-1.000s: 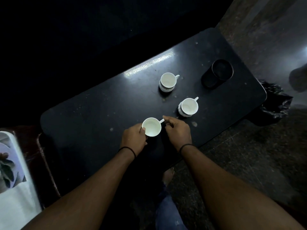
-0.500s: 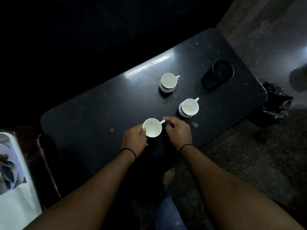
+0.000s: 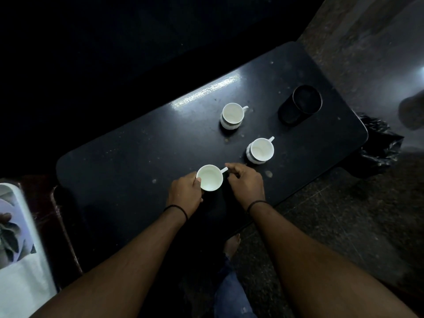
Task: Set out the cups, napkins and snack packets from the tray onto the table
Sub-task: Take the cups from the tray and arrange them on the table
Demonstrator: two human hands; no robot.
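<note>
Head view looks down on a dark, glossy surface (image 3: 128, 161) carrying three white cups, all upright and all empty as far as the dim light lets one judge. The nearest cup (image 3: 210, 177) sits close to the near edge of the surface, its handle pointing to the upper right. The left hand (image 3: 184, 195) is curled against the cup's left wall, thumb touching the rim; the fingers below are hidden behind the hand, so how far they wrap around cannot be told. The right hand (image 3: 246, 183) is loosely closed, with its fingertips pinching the cup's handle.

Up and to the right stands the middle cup (image 3: 261, 149), and beyond it the far cup (image 3: 232, 114); both have their handles pointing to the upper right as well, so the three line up alike. Near the far right end of the surface stands a dark round container (image 3: 306, 101), open at the top; its inside is too dark to make out.

At the left edge a pale object with a leaf picture (image 3: 13, 237) is cut off by the frame. A black plastic bag (image 3: 378, 148) sits just past the right end of the surface, on the speckled floor (image 3: 344, 226).
</note>
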